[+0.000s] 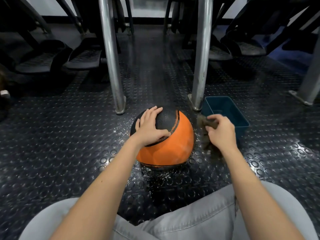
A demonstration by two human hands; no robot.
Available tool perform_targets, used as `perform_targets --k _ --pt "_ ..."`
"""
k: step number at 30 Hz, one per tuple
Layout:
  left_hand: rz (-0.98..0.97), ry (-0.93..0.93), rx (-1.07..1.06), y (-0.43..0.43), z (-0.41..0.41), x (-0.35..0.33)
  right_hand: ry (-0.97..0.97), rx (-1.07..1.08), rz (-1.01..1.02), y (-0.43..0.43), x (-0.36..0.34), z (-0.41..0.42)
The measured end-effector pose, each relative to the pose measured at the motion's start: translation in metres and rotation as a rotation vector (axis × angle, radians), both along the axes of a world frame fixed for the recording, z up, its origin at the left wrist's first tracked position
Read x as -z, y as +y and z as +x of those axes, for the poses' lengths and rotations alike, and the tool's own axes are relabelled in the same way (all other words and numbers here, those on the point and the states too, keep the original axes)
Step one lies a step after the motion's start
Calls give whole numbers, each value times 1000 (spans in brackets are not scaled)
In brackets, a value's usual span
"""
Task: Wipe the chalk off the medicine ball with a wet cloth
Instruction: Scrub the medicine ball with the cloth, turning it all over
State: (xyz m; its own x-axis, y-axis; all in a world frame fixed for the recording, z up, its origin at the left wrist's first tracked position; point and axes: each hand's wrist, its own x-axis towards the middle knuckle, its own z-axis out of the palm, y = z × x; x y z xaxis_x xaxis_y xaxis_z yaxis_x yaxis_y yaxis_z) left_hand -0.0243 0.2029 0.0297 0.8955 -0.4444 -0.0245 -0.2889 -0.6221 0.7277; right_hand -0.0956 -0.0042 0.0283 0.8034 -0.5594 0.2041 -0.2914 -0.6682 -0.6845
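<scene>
An orange and black medicine ball (pixel 170 146) sits on the studded rubber floor in front of my knees. Faint whitish chalk smears show on its orange right side. My left hand (pixel 151 126) lies spread over the ball's black top, fingers straight, thumb toward the orange panel. My right hand (pixel 220 131) is just right of the ball and pinches a dark brown cloth (pixel 208 122), which hangs down to the floor, blurred. The cloth is apart from the ball.
A blue plastic tub (pixel 225 110) stands right behind my right hand. Two steel posts (pixel 112 66) (pixel 201 66) rise just behind the ball. Exercise machine pedals (pixel 83 59) fill the back. White specks and wet shine lie on the floor (pixel 69 144) round the ball.
</scene>
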Motion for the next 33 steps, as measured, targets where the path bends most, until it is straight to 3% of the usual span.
perform_targets --k 3,6,8,10,12,15,17,21,23,26,28,31,33 --pt "7 -40 18 3 -5 6 -340 -222 223 14 -23 -8" --pt "-33 -62 51 9 -9 7 -260 -450 295 21 -23 -3" --pt "-49 -56 96 14 -7 6 -44 -380 191 16 -6 4" --pt "-98 -35 130 17 -3 5 89 -161 -20 4 3 6" --pt "-196 18 137 18 -1 5 -14 -47 -59 1 0 2" --pt "-377 14 91 15 -4 12 -288 -284 102 17 -17 -1" --pt "-416 -13 87 14 -5 14 -202 -407 122 24 -13 0" --pt "-369 26 213 15 -5 11 182 -111 -111 -5 -1 3" --pt "-362 31 245 15 -3 9 63 -79 -38 -8 -7 -2" --pt "-392 29 253 13 -1 10 -196 -344 258 17 -29 -10" --pt "-398 51 260 10 2 8 -102 -431 187 22 -20 -10" --pt "-350 68 290 4 9 3 93 -194 -40 1 -2 3" --pt "-333 74 322 -1 10 3 125 -88 -64 -9 2 4"
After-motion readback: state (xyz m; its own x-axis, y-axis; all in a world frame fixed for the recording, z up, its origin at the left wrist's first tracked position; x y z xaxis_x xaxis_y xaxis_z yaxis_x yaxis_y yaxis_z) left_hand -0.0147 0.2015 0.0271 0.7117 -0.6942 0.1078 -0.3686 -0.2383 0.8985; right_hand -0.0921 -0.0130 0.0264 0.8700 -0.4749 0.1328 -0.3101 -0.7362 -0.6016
